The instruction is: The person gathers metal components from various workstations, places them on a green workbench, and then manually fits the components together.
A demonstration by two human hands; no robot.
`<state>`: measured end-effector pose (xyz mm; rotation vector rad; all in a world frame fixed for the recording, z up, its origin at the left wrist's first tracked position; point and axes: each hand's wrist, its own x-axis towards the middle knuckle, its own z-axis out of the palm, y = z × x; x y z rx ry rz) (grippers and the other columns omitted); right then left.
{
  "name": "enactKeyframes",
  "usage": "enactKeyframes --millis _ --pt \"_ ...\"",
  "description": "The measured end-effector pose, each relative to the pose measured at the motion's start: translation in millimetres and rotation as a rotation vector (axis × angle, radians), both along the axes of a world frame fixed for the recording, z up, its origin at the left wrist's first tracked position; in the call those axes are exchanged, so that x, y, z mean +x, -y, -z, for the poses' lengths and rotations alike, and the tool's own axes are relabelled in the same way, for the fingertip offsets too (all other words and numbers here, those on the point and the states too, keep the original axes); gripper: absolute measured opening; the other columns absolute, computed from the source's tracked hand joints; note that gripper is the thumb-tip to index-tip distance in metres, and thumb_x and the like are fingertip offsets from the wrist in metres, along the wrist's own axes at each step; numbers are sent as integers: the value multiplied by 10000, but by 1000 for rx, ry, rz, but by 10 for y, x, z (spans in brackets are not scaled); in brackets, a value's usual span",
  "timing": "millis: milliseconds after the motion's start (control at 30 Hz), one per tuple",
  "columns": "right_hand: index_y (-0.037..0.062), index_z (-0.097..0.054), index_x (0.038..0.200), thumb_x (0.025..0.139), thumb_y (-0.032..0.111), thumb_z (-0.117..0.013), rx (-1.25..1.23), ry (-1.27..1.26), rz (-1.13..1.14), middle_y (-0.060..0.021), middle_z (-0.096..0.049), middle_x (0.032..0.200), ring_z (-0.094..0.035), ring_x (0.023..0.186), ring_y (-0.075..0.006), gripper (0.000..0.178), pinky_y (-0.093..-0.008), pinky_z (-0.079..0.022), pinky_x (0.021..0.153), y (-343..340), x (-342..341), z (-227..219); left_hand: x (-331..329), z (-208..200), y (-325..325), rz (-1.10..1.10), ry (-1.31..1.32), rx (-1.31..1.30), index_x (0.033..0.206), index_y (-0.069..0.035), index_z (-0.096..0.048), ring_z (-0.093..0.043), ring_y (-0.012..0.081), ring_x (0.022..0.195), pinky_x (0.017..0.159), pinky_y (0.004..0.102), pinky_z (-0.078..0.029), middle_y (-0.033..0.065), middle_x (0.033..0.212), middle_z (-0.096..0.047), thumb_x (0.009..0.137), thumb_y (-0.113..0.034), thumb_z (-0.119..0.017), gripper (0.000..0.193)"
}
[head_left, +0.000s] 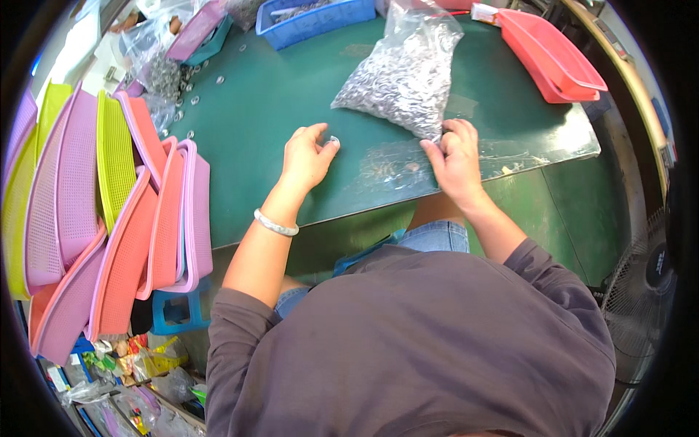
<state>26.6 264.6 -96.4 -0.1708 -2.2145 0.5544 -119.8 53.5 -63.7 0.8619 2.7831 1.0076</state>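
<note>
A clear plastic bag [400,76] full of small silvery metal pieces lies on the green table [269,87] in front of me. My right hand [459,156] is at its near right corner, thumb and fingers closed around the edge of the plastic. To the left of the bag, my left hand [307,156] hovers low over the tabletop, wearing a pale bangle on the wrist. A small shiny metal piece [333,139] shows at its thumb tip, beside the curled index finger. The other fingers are bent and partly hidden.
Nested purple, green and coral plastic baskets [120,211] crowd the left side. Loose metal pieces [191,100] lie scattered at the table's left. A blue tray [313,20] stands at the back, coral trays [553,62] at the right corner. A fan [641,277] is at lower right.
</note>
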Motion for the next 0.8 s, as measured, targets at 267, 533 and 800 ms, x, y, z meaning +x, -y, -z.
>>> enactKeyframes --millis 267,533,800 --pt "44 -514 625 682 136 -656 -74 24 -35 -96 -462 695 -427 705 -291 179 -376 -362 634 -40 65 -73 -724 48 -439 165 -189 -225 974 -50 -607 -574 254 818 719 336 -455 129 925 -583 713 -192 -653 300" --pt "12 -503 612 750 144 -596 -251 194 -166 -146 -492 638 -499 635 -338 212 -411 -392 576 -261 44 -315 -812 -44 -466 323 -123 -215 759 -14 -605 -564 232 670 615 335 -436 133 734 -576 723 -150 -641 146" --pt "-9 -540 599 759 172 -599 -548 475 -274 -85 -500 535 -438 486 -149 248 -317 -377 480 -568 -552 -1071 -906 5 -318 345 11 -117 735 -14 -589 -545 242 670 625 332 -437 124 737 -554 723 -154 -635 149"
